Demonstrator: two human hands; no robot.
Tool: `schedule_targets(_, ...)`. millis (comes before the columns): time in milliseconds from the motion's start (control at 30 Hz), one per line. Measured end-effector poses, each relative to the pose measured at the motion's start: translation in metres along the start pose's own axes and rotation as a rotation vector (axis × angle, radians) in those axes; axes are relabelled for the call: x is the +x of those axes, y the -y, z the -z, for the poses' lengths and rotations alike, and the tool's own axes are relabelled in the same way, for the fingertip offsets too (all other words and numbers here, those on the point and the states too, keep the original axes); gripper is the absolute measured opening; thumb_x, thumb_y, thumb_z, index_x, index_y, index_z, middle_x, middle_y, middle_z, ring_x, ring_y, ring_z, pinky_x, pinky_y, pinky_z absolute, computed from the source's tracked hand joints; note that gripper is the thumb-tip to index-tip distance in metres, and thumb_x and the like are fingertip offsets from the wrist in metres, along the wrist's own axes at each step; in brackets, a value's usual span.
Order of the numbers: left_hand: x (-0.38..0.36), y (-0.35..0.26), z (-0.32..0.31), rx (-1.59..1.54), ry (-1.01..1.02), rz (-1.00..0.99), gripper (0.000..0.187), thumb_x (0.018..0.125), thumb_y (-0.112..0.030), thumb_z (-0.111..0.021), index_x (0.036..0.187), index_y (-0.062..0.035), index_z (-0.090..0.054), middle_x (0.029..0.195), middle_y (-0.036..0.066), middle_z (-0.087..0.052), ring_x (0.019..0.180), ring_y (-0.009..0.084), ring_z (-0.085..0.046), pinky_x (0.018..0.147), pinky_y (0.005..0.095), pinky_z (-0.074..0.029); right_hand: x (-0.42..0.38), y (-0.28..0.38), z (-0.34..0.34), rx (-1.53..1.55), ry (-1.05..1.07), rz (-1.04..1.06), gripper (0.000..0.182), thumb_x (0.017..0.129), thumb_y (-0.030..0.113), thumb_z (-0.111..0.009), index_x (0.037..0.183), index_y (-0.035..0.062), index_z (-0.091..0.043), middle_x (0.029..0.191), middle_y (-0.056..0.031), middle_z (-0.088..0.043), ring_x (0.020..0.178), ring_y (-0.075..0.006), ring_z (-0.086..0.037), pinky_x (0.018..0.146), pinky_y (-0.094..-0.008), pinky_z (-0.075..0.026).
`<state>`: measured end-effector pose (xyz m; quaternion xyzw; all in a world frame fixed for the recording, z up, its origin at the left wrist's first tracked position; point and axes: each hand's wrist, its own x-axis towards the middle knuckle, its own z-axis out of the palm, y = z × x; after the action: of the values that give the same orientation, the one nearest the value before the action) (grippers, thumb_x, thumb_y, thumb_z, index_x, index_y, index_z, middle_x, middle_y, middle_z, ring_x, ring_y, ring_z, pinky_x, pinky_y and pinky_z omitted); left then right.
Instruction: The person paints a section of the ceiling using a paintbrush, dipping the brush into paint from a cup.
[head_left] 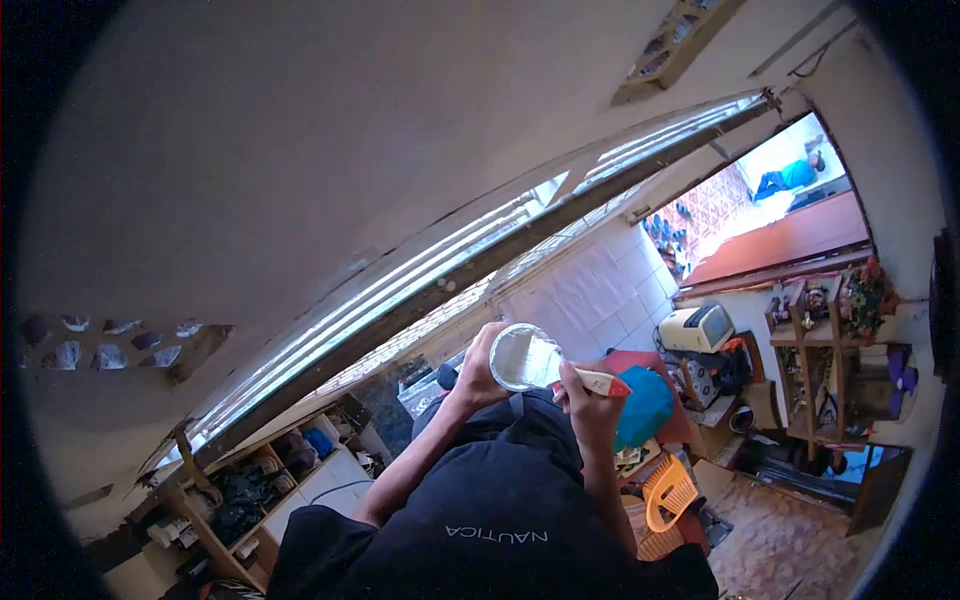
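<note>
My left hand (481, 368) is wrapped round the side of a small round tub (510, 384), tilted so its mouth faces me. White paint coats the inside and the rim. In my right hand (592, 402) is a paintbrush (607, 384) with a red and pale handle, gripped between thumb and fingers. Its white-coated head points left and overlaps the tub's mouth. Both hands are in front of my chest, close together, over my black shirt (490, 490).
A wooden beam (500, 257) runs diagonally below louvred openings. Lower right are an orange plastic chair (668, 494), a teal cloth (645, 405) and a wooden shelf (808, 340). Lower left, a cluttered shelf unit (265, 520). A person (795, 175) in teal is beyond the doorway.
</note>
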<state>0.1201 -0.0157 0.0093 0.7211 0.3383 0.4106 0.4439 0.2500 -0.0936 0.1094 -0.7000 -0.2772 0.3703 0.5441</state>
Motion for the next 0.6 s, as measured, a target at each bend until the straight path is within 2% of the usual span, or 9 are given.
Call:
schedule_targets(100,0.005,-0.008,-0.005,-0.021,-0.025,0.015,0.061,0.054,-0.018,-0.08,0.105,-0.0013,-0.052,0.1,0.014,-0.055,0.094,0.031,-0.054,0.08,0.0364,-0.045,0.013,-0.012,0.001,-0.281,-0.047,0.206,0.012,0.078,0.007,-0.064,0.07,0.0005,-0.059,0.058,-0.0029,-0.058,0.047,-0.0071,-0.053,0.043,-0.0218,-0.04)
schedule_targets(133,0.007,-0.009,-0.007,-0.042,-0.04,0.033,0.062,0.053,-0.018,-0.081,0.105,-0.0009,-0.052,0.1,0.014,-0.055,0.093,0.0311,-0.055,0.079,0.0367,-0.045,0.016,-0.011,0.0,-0.275,-0.046,0.201,0.012,0.078,0.007,-0.064,0.07,0.0005,-0.059,0.058,-0.0029,-0.058,0.047,-0.0071,-0.053,0.043,-0.0218,-0.04)
schedule_targets(233,0.012,-0.007,-0.012,0.006,-0.062,-0.017,0.063,0.052,-0.018,-0.081,0.105,0.0003,-0.052,0.1,0.015,-0.055,0.093,0.0313,-0.055,0.079,0.0368,-0.045,0.024,-0.013,-0.003,-0.389,-0.052,0.378,0.014,0.076,0.009,-0.067,0.067,0.0011,-0.059,0.058,-0.0036,-0.059,0.05,-0.0108,-0.056,0.047,-0.0259,-0.044)
schedule_targets(333,0.018,-0.01,-0.014,-0.003,-0.08,-0.003,0.062,0.053,-0.018,-0.081,0.105,0.0009,-0.051,0.099,0.015,-0.055,0.093,0.0311,-0.055,0.079,0.0365,-0.045,0.027,0.0,-0.007,-0.398,-0.027,0.393,0.014,0.075,0.01,-0.068,0.068,0.0015,-0.059,0.059,-0.0056,-0.06,0.053,-0.012,-0.059,0.047,-0.027,-0.044)
schedule_targets(367,0.019,-0.008,-0.015,0.002,-0.086,-0.013,0.062,0.053,-0.017,-0.08,0.105,0.0008,-0.051,0.098,0.015,-0.055,0.091,0.0312,-0.055,0.077,0.0363,-0.046,0.027,0.004,-0.009,-0.396,-0.025,0.321,0.014,0.075,0.012,-0.067,0.069,0.0034,-0.059,0.058,-0.0091,-0.06,0.053,-0.0185,-0.062,0.049,-0.0294,-0.046)
schedule_targets(400,0.019,-0.007,-0.017,0.004,-0.081,-0.013,0.062,0.053,-0.017,-0.08,0.105,0.0008,-0.051,0.098,0.015,-0.055,0.091,0.0312,-0.055,0.077,0.0363,-0.046,0.029,0.004,-0.009,-0.392,-0.028,0.318,0.014,0.075,0.012,-0.067,0.069,0.0034,-0.059,0.058,-0.0091,-0.06,0.053,-0.0185,-0.062,0.049,-0.0294,-0.046)
schedule_targets(467,0.021,-0.006,-0.022,-0.036,-0.093,0.048,0.062,0.054,-0.016,-0.08,0.105,0.0006,-0.05,0.098,0.015,-0.055,0.088,0.0311,-0.056,0.076,0.0359,-0.046,0.035,0.0,-0.008,-0.466,0.02,0.375,0.017,0.076,0.012,-0.067,0.066,0.002,-0.057,0.058,-0.0103,-0.059,0.051,-0.0205,-0.061,0.047,-0.0306,-0.045)
schedule_targets(600,0.027,-0.009,-0.026,0.006,-0.087,-0.014,0.062,0.055,-0.015,-0.079,0.106,0.0005,-0.049,0.097,0.015,-0.055,0.087,0.0306,-0.057,0.075,0.0351,-0.047,0.042,-0.003,-0.007,-0.553,0.026,0.466,0.017,0.075,0.011,-0.066,0.065,0.0019,-0.056,0.057,-0.0127,-0.058,0.051,-0.0257,-0.06,0.046,-0.0317,-0.045)
